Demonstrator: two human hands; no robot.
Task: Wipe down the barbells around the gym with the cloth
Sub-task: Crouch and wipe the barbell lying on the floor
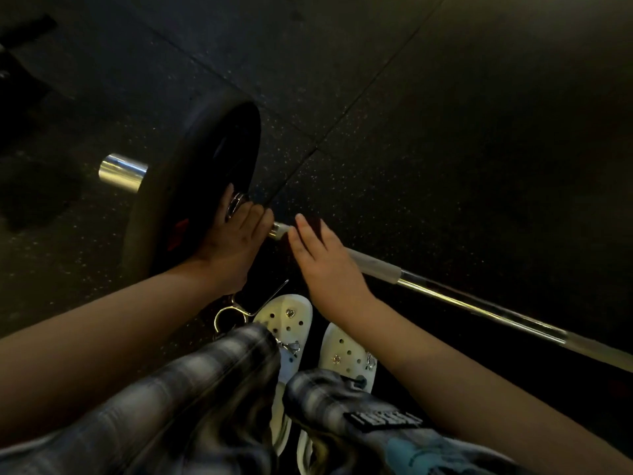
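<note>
A single wide-angle view, worn on the person's head, looking steeply down and a little forward; both forearms come in from the bottom corners, with the left hand [236, 241] and right hand [325, 265] close under the lens near mid-frame; the barbell [479, 303] crosses diagonally from centre to the right edge, its plate [191, 180] left of centre; the white clogs [287, 315] and plaid trouser legs [191, 389] sit directly beneath the camera at bottom middle; the speckled floor [445, 132] fills the upper half, dim and curved towards the edges
</note>
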